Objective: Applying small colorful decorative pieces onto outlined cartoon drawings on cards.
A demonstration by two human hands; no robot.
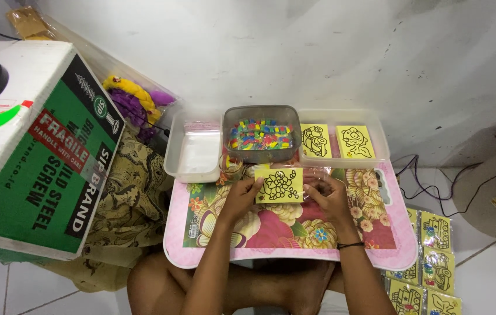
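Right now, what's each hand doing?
Left hand: pinching the yellow picture card at its left edge.
Right hand: gripping the card's clear plastic sleeve.

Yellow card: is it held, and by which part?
Yes. The left hand holds the yellow card by its left edge; the right hand is at its right edge.

Home floor corner used as small craft-packing spot. Person sits cross-legged on white tiled floor (3, 286) behind low pink floral bench (294, 242). Bare white wall (318, 46) at 12 o'clock. Cardboard box (32, 146) and patterned cloth (131, 192) at 9 o'clock. Packed yellow picture cards (428, 262) on floor at 4 o'clock; loose cables (434, 189) at 3 o'clock.
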